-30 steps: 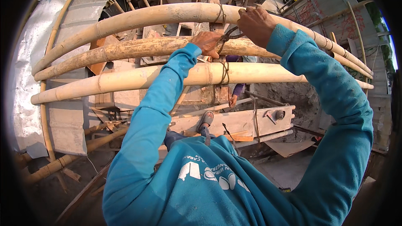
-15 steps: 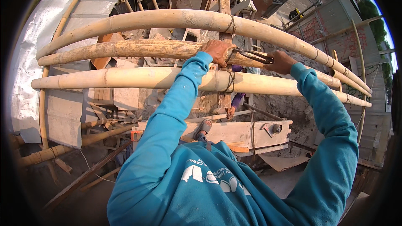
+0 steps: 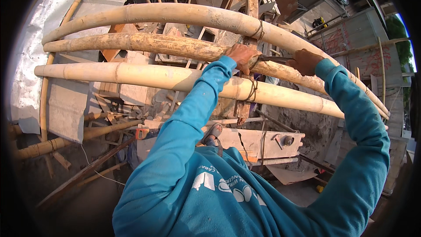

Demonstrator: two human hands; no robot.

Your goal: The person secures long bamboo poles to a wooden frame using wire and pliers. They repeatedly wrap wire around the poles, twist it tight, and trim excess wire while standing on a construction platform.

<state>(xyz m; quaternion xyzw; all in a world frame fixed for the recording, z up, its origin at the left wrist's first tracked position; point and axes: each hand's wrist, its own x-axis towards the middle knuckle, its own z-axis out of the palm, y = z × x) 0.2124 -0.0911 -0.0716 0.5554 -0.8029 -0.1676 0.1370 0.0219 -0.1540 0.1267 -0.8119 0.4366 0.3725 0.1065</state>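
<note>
Three thick bamboo poles run side by side across the upper half of the frame: an upper pole (image 3: 175,13), a middle pole (image 3: 153,45) and a lower pole (image 3: 153,73). One wooden beam (image 3: 252,0) crosses beneath them, right of centre. Two hands are at the middle pole. The left hand (image 3: 242,57) is curled over it, right of centre, beside a dark wire (image 3: 254,64) that it partly covers. The right hand (image 3: 306,62) is closed around one pair of dark pliers (image 3: 283,59), pointing left toward that wire.

The middle pole is mottled brown and rough; the other two are paler and smoother, with ringed joints. Dark ties bind the upper and lower poles near the beam.

Below centre, one sandalled foot (image 3: 213,132) rests near a pale plank (image 3: 237,138) carrying one small hammer (image 3: 278,141) and one round dark object (image 3: 288,140). Metal sheets (image 3: 26,57) line the left edge; scrap wood and rubble fill the sunlit, roofless-looking site.
</note>
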